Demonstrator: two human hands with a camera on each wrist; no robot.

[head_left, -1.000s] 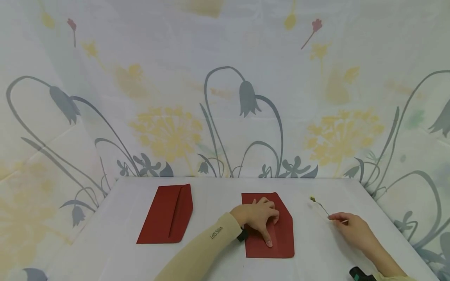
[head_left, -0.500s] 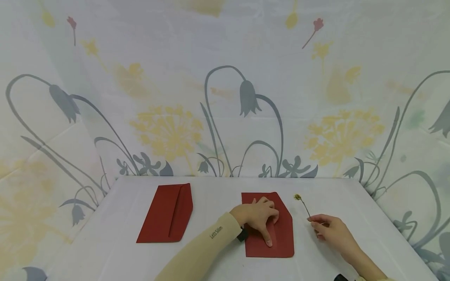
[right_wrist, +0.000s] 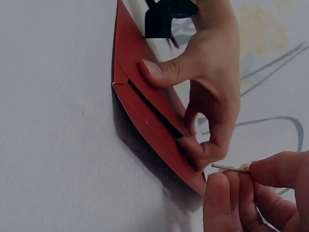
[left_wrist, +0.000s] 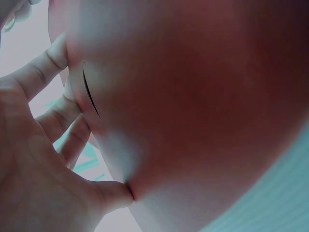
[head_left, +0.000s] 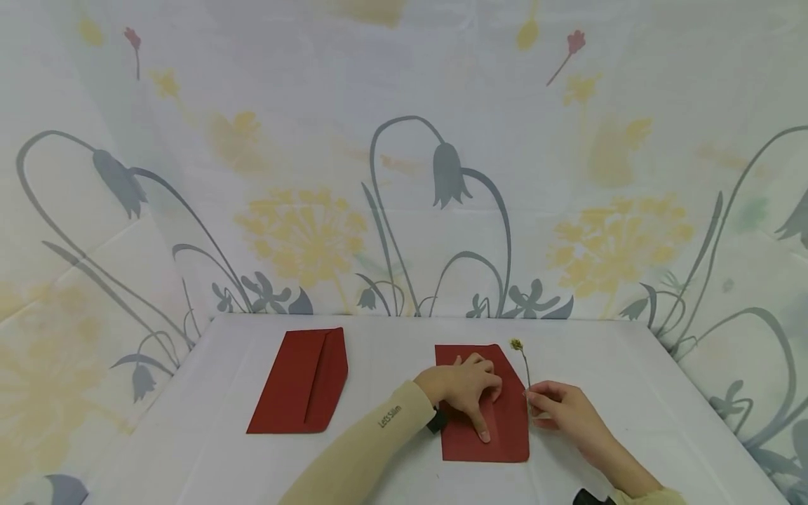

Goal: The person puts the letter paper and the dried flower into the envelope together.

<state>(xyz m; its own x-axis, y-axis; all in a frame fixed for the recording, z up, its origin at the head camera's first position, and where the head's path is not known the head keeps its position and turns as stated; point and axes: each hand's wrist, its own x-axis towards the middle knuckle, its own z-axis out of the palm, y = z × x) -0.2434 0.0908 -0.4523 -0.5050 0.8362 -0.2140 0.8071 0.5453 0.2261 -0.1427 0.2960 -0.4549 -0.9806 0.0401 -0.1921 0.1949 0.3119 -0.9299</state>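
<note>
A red envelope [head_left: 511, 438] lies on the table with its pointed flap spread to the right. Across it my left hand [head_left: 463, 396] presses down, thumb straight and apart from the bent fingers. In the right wrist view, its fingertips sit at the mouth of the envelope's pocket [right_wrist: 145, 118], which gapes as a dark slit. Between thumb and fingers, my right hand [head_left: 562, 410] pinches the thin stem of a small yellow flower [head_left: 517, 345]. The flower stands head up, overlapping the flap's right edge in the head view; the cut stem end [right_wrist: 222, 167] shows in the right wrist view.
Another red envelope [head_left: 284, 386], its flap also spread to the right, lies to the left on the white tablecloth [head_left: 379, 344]. Behind the table hangs a flower-printed cloth [head_left: 404, 210].
My right hand has moved left with the flower, from the table's right side to the envelope's flap edge, and the stem has turned more upright. My left hand has stayed in place.
</note>
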